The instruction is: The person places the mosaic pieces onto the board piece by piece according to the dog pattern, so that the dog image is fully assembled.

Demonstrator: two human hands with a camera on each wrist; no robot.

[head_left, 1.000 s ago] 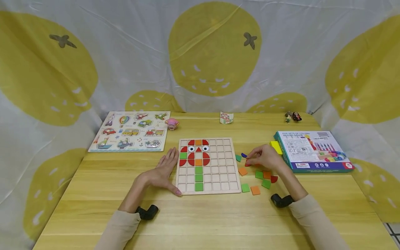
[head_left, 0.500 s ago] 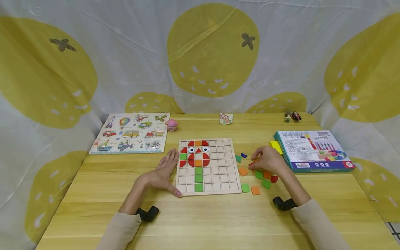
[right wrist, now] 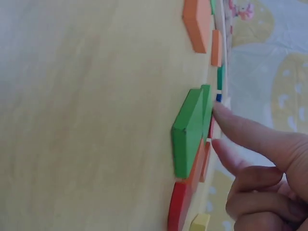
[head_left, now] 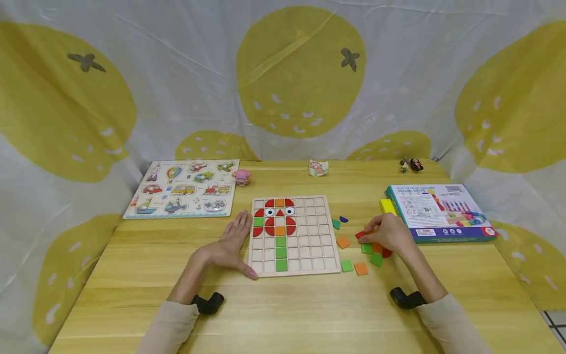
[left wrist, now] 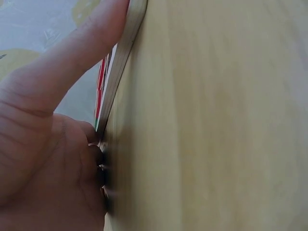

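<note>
Grid board (head_left: pixel 311 238): is lying flat on the worktop (head_left: pixel 283 314), centred before the person.
Cells, left and middle columns: are holding red curved pieces (head_left: pixel 290 227), two eye pieces (head_left: pixel 289 211), a red triangle (head_left: pixel 279 213), orange squares (head_left: pixel 280 230) and green squares (head_left: pixel 281 252); three green ones are running down to the near edge.
Cells, right columns: are showing plain wood.
Left hand (head_left: pixel 229 247): grip is spreading wide, fingers lying along the board's left edge, thumb touching its near-left corner.
Right hand (head_left: pixel 391 232): grip is nearly closing, thumb and index pinching a red piece (head_left: pixel 360 235) right of the board, above the worktop's loose tiles.
Loose tiles (head_left: pixel 347 266): are lying between board and box, green, orange and red, some touching; a blue piece (head_left: pixel 343 219) is sitting farther back.
Box (head_left: pixel 438 214): is lying printed face up; contents cannot be told. Yellow block (head_left: pixel 387 206) is standing by its left side.
Puzzle board (head_left: pixel 163 181): is holding vehicle pieces in its recesses, far left; a pink figure (head_left: pixel 241 177) is sitting at its right edge.
Picture card (head_left: pixel 318 168): is lying behind the grid board.
</note>
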